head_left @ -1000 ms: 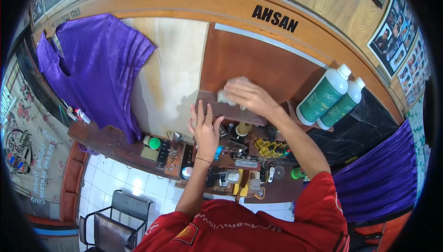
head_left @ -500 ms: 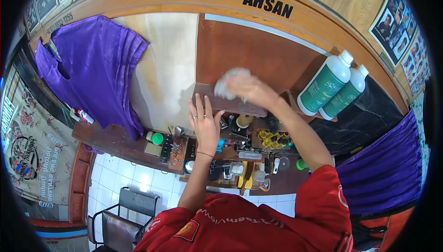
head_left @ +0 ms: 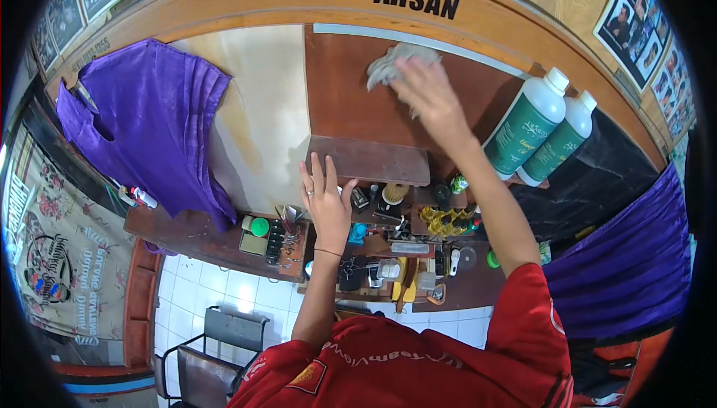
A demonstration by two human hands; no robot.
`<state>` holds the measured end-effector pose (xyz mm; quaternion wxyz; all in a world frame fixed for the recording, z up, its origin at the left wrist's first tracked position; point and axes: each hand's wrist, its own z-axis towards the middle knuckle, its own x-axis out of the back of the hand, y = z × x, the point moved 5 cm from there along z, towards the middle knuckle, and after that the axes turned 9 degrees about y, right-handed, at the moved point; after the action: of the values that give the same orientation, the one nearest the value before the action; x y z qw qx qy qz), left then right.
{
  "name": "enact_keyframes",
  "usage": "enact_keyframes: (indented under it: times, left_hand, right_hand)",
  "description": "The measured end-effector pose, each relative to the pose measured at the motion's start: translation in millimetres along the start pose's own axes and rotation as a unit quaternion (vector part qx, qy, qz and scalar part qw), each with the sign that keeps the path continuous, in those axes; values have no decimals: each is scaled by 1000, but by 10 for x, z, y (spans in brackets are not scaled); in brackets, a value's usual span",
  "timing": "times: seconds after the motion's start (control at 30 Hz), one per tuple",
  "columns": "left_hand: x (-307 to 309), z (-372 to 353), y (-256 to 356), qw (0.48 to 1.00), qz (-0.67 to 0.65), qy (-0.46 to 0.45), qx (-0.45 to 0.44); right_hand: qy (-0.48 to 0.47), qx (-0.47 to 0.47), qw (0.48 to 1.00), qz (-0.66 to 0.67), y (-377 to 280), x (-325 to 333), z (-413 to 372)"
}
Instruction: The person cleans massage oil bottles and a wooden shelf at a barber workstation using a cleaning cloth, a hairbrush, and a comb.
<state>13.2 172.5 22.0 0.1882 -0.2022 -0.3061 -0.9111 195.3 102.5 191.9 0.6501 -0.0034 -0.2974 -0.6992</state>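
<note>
A crumpled grey-white cloth [head_left: 390, 66] lies against the reddish-brown panel [head_left: 340, 91], near its top edge. My right hand [head_left: 429, 98] holds it there, fingers stretched over the cloth and a little blurred. Below, a small brown shelf [head_left: 377, 160] sticks out from the panel. At the left end of that shelf is my left hand [head_left: 327, 206], raised with fingers spread and nothing in it; its fingertips overlap the shelf's edge. A ring and a thin wrist cord show on that hand.
Two white bottles with green labels [head_left: 526, 126] stand right of my right forearm. A shaving brush [head_left: 394, 194], yellow-capped containers [head_left: 448, 220] and combs crowd the counter below. Purple capes hang left [head_left: 149, 117] and right [head_left: 627, 259]. A black chair [head_left: 216, 348] stands lower left.
My right hand and the cloth have moved up from the small shelf to the upper part of the panel. The left hand stays by the shelf's left end.
</note>
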Motion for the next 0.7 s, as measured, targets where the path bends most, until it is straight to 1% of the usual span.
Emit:
enact_keyframes:
  times: [0.1,0.17,0.2,0.23,0.3,0.33,0.37,0.4,0.47,0.53,0.57,0.63,0.67,0.7]
  left_hand:
    - [-22,8,-30,1000,-4,-8,-11]
    - [-21,-8,-39,1000,-8,-14,-21]
    - [-30,-8,-47,1000,-13,-14,-19]
    - [-28,-3,-45,1000,-18,-13,-16]
    - [-22,24,-2,1000,-6,-21,-21]
    - [-15,22,4,999,-4,-23,-22]
    - [-4,14,-6,999,-1,-28,-23]
    - [-39,1,-47,999,-17,-22,-30]
    - [0,14,13,999,-12,-33,-31]
    - [7,24,38,999,1,-41,-25]
    - [-3,20,46,998,0,-49,-34]
    - [-3,23,38,998,-6,-47,-29]
    - [4,27,43,998,-7,-42,-41]
    - [-3,40,52,998,-7,-44,-45]
  right_hand:
    - [-46,-73,988,127,-266,-131,-328]
    - [-145,-81,961,221,-382,-304,-782]
    - [-162,-123,942,268,-448,-351,-939]
    - [-159,-129,943,264,-430,-305,-931]
    - [-186,-136,929,289,-351,-268,-889]
    - [-120,-140,949,256,-322,-64,-658]
    - [-20,-135,966,221,-275,122,-412]
    - [55,-112,983,136,-184,294,-227]
    - [173,-119,978,-1,10,591,32]
    - [212,-160,962,-59,138,667,114]
    - [204,-186,959,-69,137,596,43]
    - [142,-184,970,-69,65,353,-216]
    - [163,-209,963,-42,0,277,-319]
    - [150,-232,961,-22,-36,228,-428]
